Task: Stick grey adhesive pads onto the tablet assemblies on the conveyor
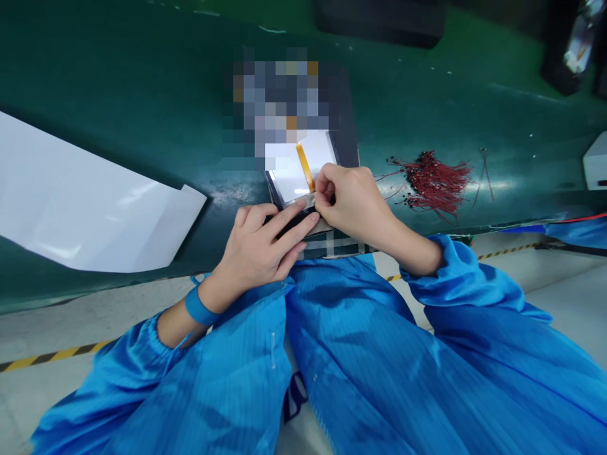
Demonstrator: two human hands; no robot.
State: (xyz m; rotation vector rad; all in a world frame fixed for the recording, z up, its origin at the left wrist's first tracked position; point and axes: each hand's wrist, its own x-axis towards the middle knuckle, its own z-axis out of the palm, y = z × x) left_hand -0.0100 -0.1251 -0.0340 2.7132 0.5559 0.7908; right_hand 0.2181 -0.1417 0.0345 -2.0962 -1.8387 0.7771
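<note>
A white rectangular panel [286,175] with an amber tape strip [305,165] down its face lies in front of me on a dark board [345,120]. Its far part is hidden by a pixelated patch. My left hand [263,243] rests with its fingers stretched flat, two fingertips touching the panel's near edge. At the near right corner, the thumb and forefinger of my right hand [348,193] are pinched together. Whatever lies between them is too small or hidden to make out.
Right of my right hand lies a bundle of thin red wires [436,180] on the green mat [512,133]. A large white sheet [95,196] covers the left side. Black objects, one a dark box [379,22], stand at the back.
</note>
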